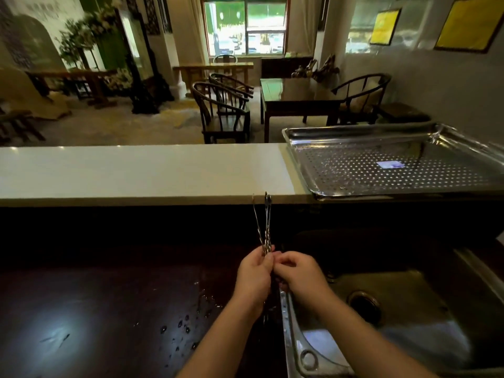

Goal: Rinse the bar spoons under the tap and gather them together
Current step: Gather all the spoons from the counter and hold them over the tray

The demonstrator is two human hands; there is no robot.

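Your left hand (253, 274) and right hand (296, 271) meet at the sink (463, 271) edge, fingers curled round the upright bar spoons (264, 227) above the dark tabletop (95, 309). Gathering step, apparently. Next: align handles, keep the bundle tight.

Both my hands raised together, fingers curled.

My left hand (253, 276) and right hand (298, 274) meet at centre, knuckles touching, both forearms bare and angled inward from below. Left fingers are wrapped round the bar spoons (265, 225), held upright; right fingertips pinch at the same bundle just beside them.
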